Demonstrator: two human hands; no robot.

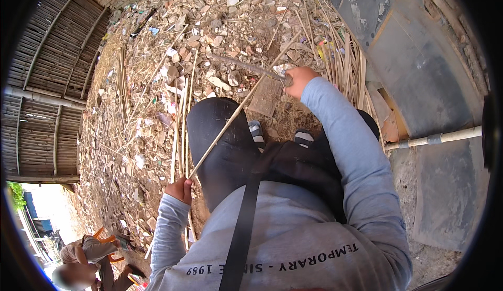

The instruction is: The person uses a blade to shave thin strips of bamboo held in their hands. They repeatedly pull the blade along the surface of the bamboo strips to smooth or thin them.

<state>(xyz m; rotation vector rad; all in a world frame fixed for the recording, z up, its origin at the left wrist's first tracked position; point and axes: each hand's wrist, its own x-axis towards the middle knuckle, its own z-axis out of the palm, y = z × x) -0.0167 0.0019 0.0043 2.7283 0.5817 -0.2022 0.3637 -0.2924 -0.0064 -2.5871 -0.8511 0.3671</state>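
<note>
My left hand (180,190), low on the left, is closed round the lower end of a long bamboo strip (224,127). The strip slants up across my left knee, its far end over the ground ahead. In my right hand (301,80) is the grip of a long, thin, dark-bladed knife (243,64). Its blade points left and crosses the strip near my right hand; whether the edge touches the strip I cannot tell. Below the crossing lies a flat brown block (265,98), just ahead of my feet in striped footwear (304,137).
Several pale strips (183,123) lie beside my left leg; more are piled (348,68) at right. Stony rubble covers the ground (220,34). Grey panels (419,60) and a pole (456,136) flank the right, a bamboo wall (39,45) the left. Another person (91,257) sits lower left.
</note>
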